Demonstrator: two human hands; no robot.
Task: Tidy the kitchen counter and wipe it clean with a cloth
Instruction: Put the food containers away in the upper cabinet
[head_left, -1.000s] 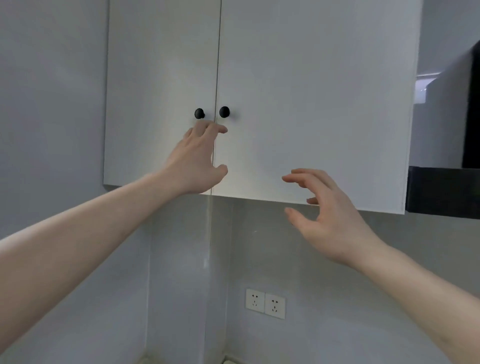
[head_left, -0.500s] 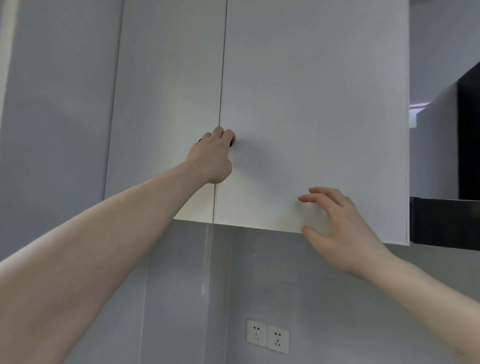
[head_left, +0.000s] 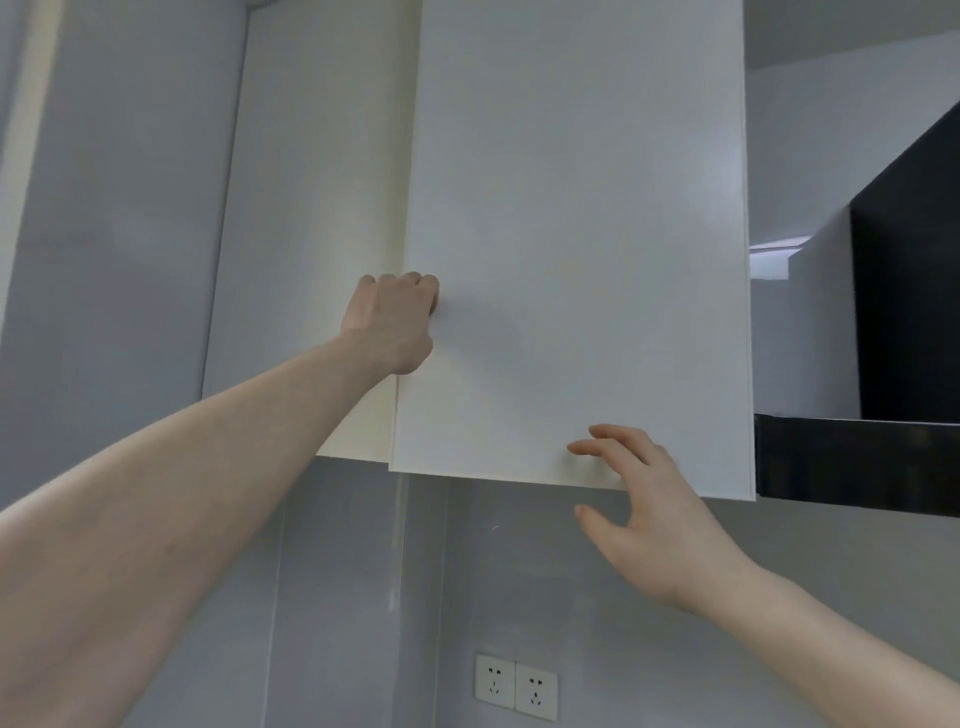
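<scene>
The left hand (head_left: 395, 322) is raised to the inner edge of the right cabinet door (head_left: 571, 249), its fingers (head_left: 410, 286) curled tight into a fist at the door's left margin. They appear to be wrapped round something at that edge, but whatever they grip is hidden behind the knuckles, so it cannot be told. The door's left edge stands slightly forward of the left cabinet door (head_left: 311, 234) beside it, with a narrow cream strip showing between the two.

The right hand (head_left: 654, 519) hovers near the lower edge of the same door, holding nothing. Its fingers (head_left: 597, 441) are spread and loosely bent, the tips lying against or just in front of the panel; contact cannot be told. The thumb (head_left: 592, 519) points out below the door's bottom edge.

Both forearms are bare and reach up from the lower corners. A black range hood (head_left: 909, 364) sits to the right of the cabinet. On the grey wall below are two white sockets (head_left: 514, 686) side by side. Neither the table nor a cloth is in view.
</scene>
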